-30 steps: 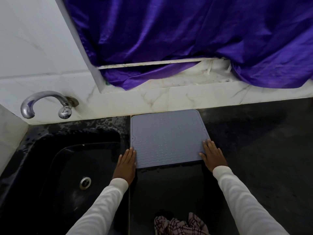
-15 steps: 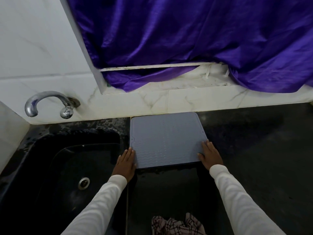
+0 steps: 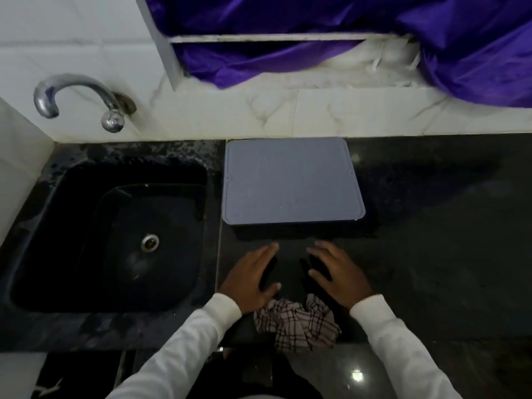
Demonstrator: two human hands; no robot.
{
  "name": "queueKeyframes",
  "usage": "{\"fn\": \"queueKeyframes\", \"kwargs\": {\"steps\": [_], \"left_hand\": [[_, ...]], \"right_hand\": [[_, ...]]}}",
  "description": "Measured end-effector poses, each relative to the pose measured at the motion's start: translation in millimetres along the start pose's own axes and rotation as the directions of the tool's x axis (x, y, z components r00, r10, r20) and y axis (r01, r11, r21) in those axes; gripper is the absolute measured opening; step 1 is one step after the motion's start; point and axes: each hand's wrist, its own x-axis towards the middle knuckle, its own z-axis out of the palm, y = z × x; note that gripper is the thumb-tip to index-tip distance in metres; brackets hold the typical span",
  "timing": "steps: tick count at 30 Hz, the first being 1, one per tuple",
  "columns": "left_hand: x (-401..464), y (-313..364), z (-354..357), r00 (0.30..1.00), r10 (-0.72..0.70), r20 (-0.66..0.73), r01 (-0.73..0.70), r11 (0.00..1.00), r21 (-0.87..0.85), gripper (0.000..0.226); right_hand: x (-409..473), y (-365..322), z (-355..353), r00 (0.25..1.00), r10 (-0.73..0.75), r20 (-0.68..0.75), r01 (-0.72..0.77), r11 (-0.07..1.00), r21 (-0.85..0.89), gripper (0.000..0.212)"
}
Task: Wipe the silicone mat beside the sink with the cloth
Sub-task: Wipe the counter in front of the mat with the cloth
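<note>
Against the back edge of the black polished stone desk [image 3: 431, 254], right beside the black sink [image 3: 115, 231], lies the grey-blue rectangular silicone mat [image 3: 290, 182], flat, rounded corners, its far side touching the white marble backsplash [image 3: 345, 116]. Nothing rests on the mat. Toward the front edge of the desk, centred below the mat, sits the crumpled white cloth w/ dark check lines [image 3: 299, 323], bunched up, partly hanging at the edge.

Both hands are between mat & cloth, apart from the mat. Left hand [image 3: 253, 277] palm down, fingers straight & relaxed, holding nothing; its wrist is just beside the cloth's left side. Right hand [image 3: 336, 275] likewise palm down, fingers spread, empty, wrist just above the cloth's right side. Can't tell if either palm actually touches the desk. Both arms in white long sleeves [image 3: 403, 349].

Chrome curved tap [image 3: 77, 96] on the wall above the sink's back-left corner. Purple shiny curtain [image 3: 431, 38] hangs over the ledge behind.
</note>
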Motion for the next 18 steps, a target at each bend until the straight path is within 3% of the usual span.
{"fn": "queueKeyframes", "kwargs": {"steps": [3,6,8,11,14,18], "left_hand": [[-43.0,12.5,17.2,0.997,0.036,0.066,-0.037,0.999,0.021,0.071],[-74.1,18.1,25.5,0.989,0.074,0.124,-0.091,0.986,0.141,0.078],[-80.2,19.7,28.1,0.986,0.096,0.139,-0.127,0.965,0.228,0.077],[-76.4,18.7,35.9,0.988,0.141,0.061,-0.152,0.947,0.282,0.058],[-69.6,14.9,40.0,0.982,0.182,-0.050,-0.164,0.953,0.256,0.038],[-54.6,10.3,27.8,0.968,0.204,-0.143,-0.166,0.956,0.240,0.033]], "right_hand": [[-40.9,-14.0,11.7,0.981,-0.049,0.188,0.055,0.998,-0.025,0.060],[-72.2,-20.6,31.0,0.949,-0.078,0.304,0.112,0.989,-0.096,0.079],[-82.1,-20.5,45.8,0.957,-0.100,0.273,0.152,0.972,-0.177,0.078],[-83.2,-14.5,60.7,0.975,-0.171,0.141,0.195,0.963,-0.183,0.054],[-75.0,-15.0,60.0,0.972,-0.226,0.067,0.235,0.952,-0.194,0.038],[-50.7,-20.3,50.5,0.960,-0.279,0.035,0.279,0.932,-0.233,0.034]]}}
